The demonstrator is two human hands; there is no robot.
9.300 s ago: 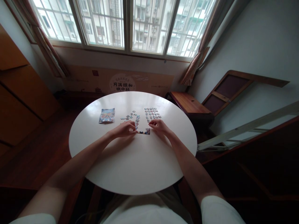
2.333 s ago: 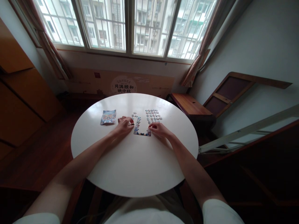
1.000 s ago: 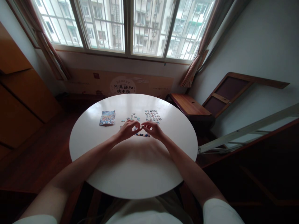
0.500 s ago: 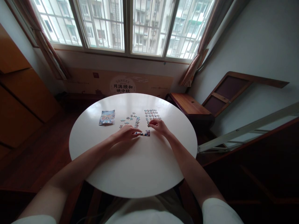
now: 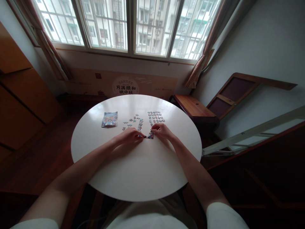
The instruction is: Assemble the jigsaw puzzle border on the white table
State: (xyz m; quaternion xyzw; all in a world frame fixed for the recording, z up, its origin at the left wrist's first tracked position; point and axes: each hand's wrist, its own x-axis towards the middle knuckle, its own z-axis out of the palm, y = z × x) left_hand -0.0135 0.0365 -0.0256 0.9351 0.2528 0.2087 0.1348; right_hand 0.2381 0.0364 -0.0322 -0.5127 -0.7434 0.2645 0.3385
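A partly joined jigsaw puzzle (image 5: 151, 136) lies on the white round table (image 5: 143, 171), its strips running up the left side and along the near edge. My left hand (image 5: 130, 135) rests at its lower left corner, fingers stretched out and fingertips touching the near strip. Between the thumb and fingers of my right hand (image 5: 162, 131) is a small puzzle piece (image 5: 152, 129), pinched at the top of the joined right corner. My fingers partly cover both the piece and the left strip.
Loose puzzle pieces (image 5: 156, 116) stand in rows beyond my right hand. More scattered pieces (image 5: 131, 120) lie beyond my left hand. A printed picture sheet (image 5: 109, 119) is on the left of the table. Behind, at the right, stands a wooden side table (image 5: 192, 106).
My right hand has brought the puzzle piece slightly down to the joined right corner. The left hand's fingertips have lowered a little onto the near strip.
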